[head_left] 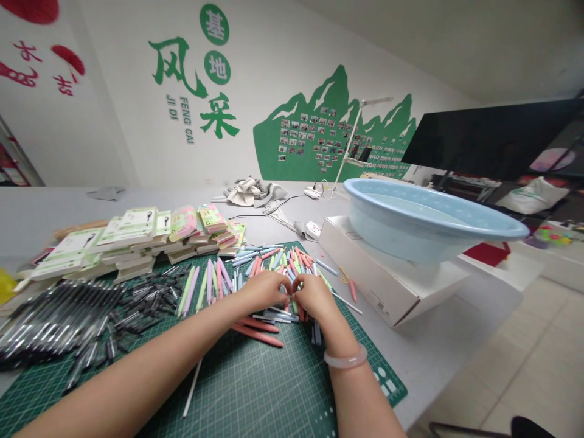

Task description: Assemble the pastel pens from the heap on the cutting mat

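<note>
My left hand [267,289] and my right hand [316,296] meet over a heap of pastel pen parts [279,260], fingertips curled close together. Both hands are closed in a pinch; whatever lies between the fingers is too small and hidden to make out. Coral pen barrels [258,334] rest just below my left hand. Left of the heap, green and purple pens [201,289] lie side by side. Everything sits on a green cutting mat [255,389], with a thin white stick [191,389] near my left forearm.
Black pens and pen parts [68,316] cover the mat's left side, below stacked small boxes and pads [132,226]. At right, a light blue basin [392,234] stands on a white carton [374,277]. Grey cloths [255,192] and a cable lie behind.
</note>
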